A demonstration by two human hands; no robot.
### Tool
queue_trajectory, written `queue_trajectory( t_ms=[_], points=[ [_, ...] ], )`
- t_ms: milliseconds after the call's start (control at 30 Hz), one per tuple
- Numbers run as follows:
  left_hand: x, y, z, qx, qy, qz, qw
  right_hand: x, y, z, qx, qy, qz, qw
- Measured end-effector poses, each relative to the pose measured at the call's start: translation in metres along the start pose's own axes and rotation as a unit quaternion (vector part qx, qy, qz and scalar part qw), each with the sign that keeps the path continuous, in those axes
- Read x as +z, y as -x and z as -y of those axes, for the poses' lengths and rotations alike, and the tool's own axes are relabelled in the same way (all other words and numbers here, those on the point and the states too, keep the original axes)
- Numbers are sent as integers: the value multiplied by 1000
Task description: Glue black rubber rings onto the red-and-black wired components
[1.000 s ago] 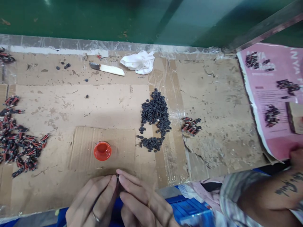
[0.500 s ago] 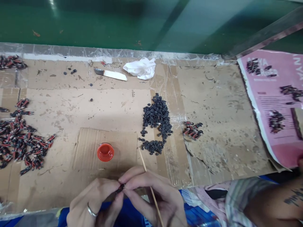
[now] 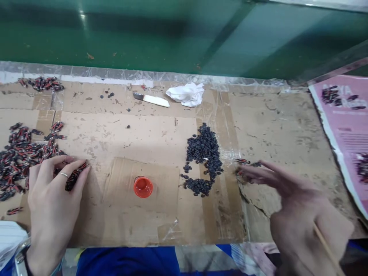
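On the left, my left hand point(image 3: 54, 199), with a ring on one finger, lies at the edge of a heap of small parts with red and black wires point(image 3: 21, 147). Its fingers are curled round a few of these parts. My right hand point(image 3: 304, 211), smeared by motion, keeps a thin wooden stick point(image 3: 324, 241) in its grip. The right fingertips reach over a small group of the wired parts point(image 3: 242, 161), partly hiding it. Between the hands are a pile of small black discs point(image 3: 204, 149) and a small red cup point(image 3: 143, 187) on a cardboard piece point(image 3: 165, 172).
A knife with a white handle point(image 3: 155, 100) and a crumpled white tissue point(image 3: 186, 94) lie at the back. More wired parts point(image 3: 44, 83) sit at the back left. A pink printed sheet point(image 3: 347, 126) carries further groups at right. A green panel point(image 3: 143, 38) bounds the back.
My hands have parted from in front of the red cup: the left onto the left heap, the right, still with the stick, to the small group at right. The view has shifted left.
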State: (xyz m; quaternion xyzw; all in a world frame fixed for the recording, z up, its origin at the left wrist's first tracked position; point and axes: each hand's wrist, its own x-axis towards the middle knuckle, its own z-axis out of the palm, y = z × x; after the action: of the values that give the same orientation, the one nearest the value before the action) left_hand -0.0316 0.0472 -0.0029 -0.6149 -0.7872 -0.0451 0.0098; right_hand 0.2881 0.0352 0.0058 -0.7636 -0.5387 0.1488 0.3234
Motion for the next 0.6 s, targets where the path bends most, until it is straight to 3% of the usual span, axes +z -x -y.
queue_trajectory(
  t_ms=[100, 200, 300, 367, 467, 600],
  points=[
    [-1, -3, -1, 15, 12, 2, 1000, 10, 3, 25, -27, -179, 76, 981],
    [-4, -2, -1, 31, 32, 0, 999, 16, 3, 46, -101, -217, 171, 956],
    [-8, 6, 0, 43, 102, -10, 994, 22, 4, 60, -190, -230, 298, 907],
    [-9, 14, 0, 45, 177, 5, 983, 28, 5, 66, -216, -236, 310, 895],
    [-10, 27, -1, 12, 255, 43, 966, 41, 6, 70, -244, -214, 272, 906],
    [-8, 38, -1, -39, 217, 64, 973, 59, 11, 71, -306, -152, 260, 903]
  ],
)
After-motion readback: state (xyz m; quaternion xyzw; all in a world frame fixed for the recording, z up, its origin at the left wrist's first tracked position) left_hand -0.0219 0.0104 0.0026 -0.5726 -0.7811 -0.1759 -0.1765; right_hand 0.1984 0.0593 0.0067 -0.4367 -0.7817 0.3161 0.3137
